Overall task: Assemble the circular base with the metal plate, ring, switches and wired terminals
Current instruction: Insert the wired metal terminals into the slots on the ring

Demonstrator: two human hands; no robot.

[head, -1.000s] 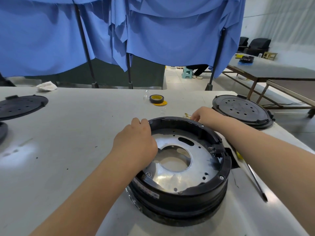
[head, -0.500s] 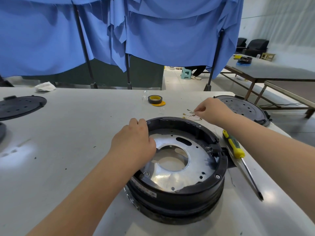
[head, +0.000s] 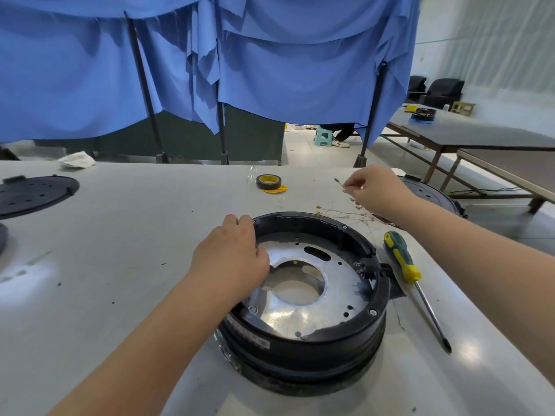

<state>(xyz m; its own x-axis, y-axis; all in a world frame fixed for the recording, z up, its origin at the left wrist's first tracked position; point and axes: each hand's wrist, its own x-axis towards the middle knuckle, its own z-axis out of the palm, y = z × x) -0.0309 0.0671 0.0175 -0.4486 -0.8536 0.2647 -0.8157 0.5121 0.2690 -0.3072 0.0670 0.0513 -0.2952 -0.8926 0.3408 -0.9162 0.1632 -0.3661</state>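
Base [head: 303, 343], black and round, near the table [head: 120, 265] front edge, metal plate [head: 318, 307] seated inside. Left hand [head: 231, 256] draped over the base's left rim, fingers curled down onto it, thumb side toward the plate. Right hand [head: 374, 189] raised beyond the base, fingertips pinching a thin wire [head: 341, 184]; more wires [head: 339, 212] loose on the table beneath it. Screwdriver [head: 402, 259], green and yellow handle, just right of the base. Tape roll [head: 268, 182] farther back. Black discs at far left [head: 36, 193] and behind the right forearm [head: 429, 193].
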